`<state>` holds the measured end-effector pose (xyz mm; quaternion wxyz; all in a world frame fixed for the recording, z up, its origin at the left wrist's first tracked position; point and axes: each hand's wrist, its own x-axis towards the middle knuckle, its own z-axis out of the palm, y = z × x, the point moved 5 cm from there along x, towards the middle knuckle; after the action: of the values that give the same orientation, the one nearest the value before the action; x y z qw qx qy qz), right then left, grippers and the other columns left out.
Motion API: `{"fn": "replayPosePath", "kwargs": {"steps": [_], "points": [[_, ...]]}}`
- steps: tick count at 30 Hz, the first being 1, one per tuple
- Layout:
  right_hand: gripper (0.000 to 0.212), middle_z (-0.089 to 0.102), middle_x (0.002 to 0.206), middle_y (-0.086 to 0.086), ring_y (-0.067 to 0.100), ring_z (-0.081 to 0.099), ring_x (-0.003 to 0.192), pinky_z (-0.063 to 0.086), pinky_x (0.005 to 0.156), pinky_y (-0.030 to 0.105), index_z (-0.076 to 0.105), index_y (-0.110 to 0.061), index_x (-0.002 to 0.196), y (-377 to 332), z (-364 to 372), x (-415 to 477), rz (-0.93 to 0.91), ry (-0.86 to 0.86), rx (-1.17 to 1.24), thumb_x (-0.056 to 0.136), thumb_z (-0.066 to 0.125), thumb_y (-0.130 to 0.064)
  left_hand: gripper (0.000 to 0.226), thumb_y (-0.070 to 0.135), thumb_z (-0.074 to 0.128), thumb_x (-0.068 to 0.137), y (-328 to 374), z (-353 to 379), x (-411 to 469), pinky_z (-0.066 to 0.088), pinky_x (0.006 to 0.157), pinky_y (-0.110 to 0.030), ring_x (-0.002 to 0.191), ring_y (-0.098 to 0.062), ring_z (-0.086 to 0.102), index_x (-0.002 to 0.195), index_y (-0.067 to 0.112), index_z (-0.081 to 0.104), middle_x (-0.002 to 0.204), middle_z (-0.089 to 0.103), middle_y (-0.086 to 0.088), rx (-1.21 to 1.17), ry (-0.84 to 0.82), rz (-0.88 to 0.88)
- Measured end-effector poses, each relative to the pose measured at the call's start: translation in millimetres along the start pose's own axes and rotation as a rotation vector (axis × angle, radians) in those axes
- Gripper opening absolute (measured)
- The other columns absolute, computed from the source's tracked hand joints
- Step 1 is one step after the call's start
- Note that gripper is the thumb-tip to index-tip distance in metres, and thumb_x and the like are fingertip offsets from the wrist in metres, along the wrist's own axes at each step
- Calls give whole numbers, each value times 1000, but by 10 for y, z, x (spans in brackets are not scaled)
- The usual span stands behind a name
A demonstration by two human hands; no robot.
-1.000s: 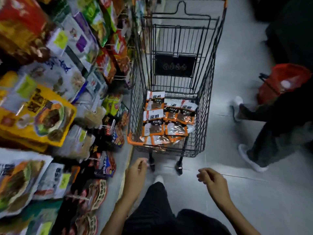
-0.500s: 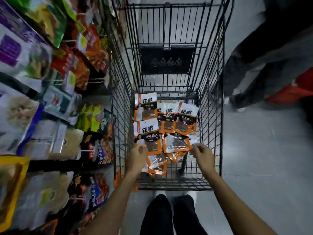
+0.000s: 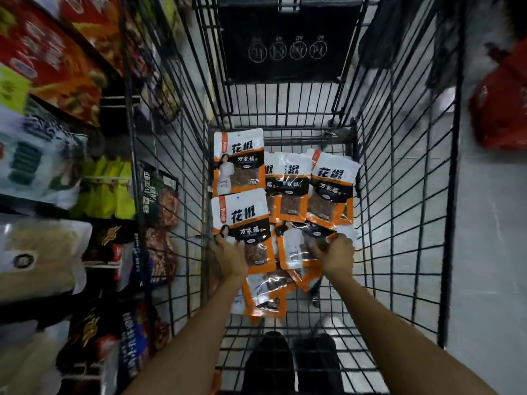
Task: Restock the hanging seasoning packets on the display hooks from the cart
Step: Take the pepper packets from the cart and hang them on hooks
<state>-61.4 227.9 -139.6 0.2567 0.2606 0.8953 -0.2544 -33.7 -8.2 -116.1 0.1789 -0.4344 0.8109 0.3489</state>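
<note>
Several orange-and-white seasoning packets [image 3: 285, 195] lie overlapping on the floor of a black wire cart [image 3: 399, 195]. Both my arms reach down into the cart. My left hand [image 3: 228, 258] grips the lower left edge of the near-left packet [image 3: 242, 218]. My right hand [image 3: 336, 255] pinches the upper right edge of a packet [image 3: 296, 249] lying in the middle of the pile. The fingertips of both hands are partly hidden by the packets.
Display hooks with hanging bagged goods [image 3: 71, 181] fill the left side, close against the cart. A red basket [image 3: 502, 109] sits on the grey floor at the right. My dark trouser legs [image 3: 291, 363] show through the cart's near end.
I have leaned in over the cart, so it fills the view. Both hands went from the cart's near end down onto the packets. The person passing at the right is gone from view.
</note>
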Motion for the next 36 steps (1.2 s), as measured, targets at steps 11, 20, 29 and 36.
{"fn": "replayPosePath", "kwargs": {"steps": [11,20,29,36], "points": [[64,59,118,18,32,53,113,47,92,36,56,0,115,201,129,-242,310,-106,71,68,84,-34,68,10,73,79,-213,61,-110,34,106,-52,132,-35,34,136,5,37,141,37,-18,8,-35,-30],[44,69,105,23,37,66,94,53,86,52,64,6,105,223,158,-257,357,-258,559,77,78,-25,87,19,89,59,-196,-93,-26,42,94,-49,127,-35,39,131,6,43,134,44,-18,-29,11,-98],[33,66,112,25,33,65,86,54,72,42,60,7,114,236,55,-485,480,-304,757,83,67,1,87,12,90,57,-259,-132,-47,54,86,-47,108,-36,59,130,-2,45,125,57,-22,-285,-123,-274],[31,66,109,26,36,65,95,53,87,49,62,6,111,232,-226,-693,481,-169,739,80,68,7,72,5,89,56,-147,-283,-307,50,64,-21,86,-23,60,119,-1,54,105,62,-6,-495,-157,-298]]}}
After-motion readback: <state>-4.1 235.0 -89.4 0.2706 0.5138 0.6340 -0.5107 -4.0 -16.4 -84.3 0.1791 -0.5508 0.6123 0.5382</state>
